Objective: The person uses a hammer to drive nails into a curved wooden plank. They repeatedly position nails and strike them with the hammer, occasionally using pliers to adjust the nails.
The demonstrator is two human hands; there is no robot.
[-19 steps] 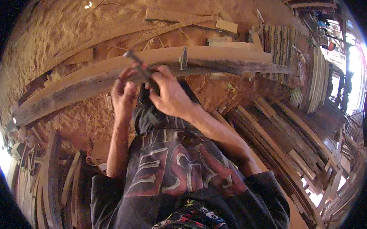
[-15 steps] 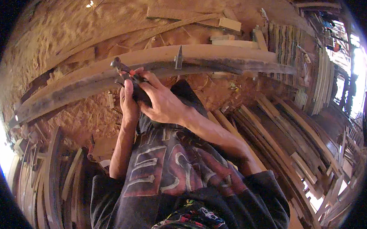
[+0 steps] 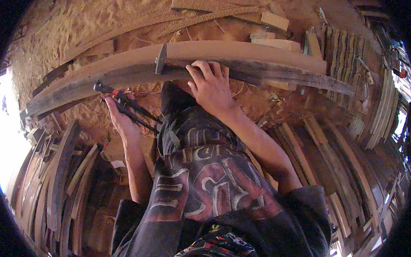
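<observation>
The left hand (image 3: 123,122) is clamped on a black metal tool with red parts and long handles (image 3: 136,106); it seems stiff, rather heavy, best gripped by handles. The right hand (image 3: 212,88), fingers apart, is over a long brown wooden beam (image 3: 262,55); contact I cannot tell.

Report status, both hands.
Left hand gripping black tool. Right hand open over beam. Metal wedge at beam, left of right hand.

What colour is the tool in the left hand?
The tool is mostly black with some orange-red, best seen in the head view.
</observation>
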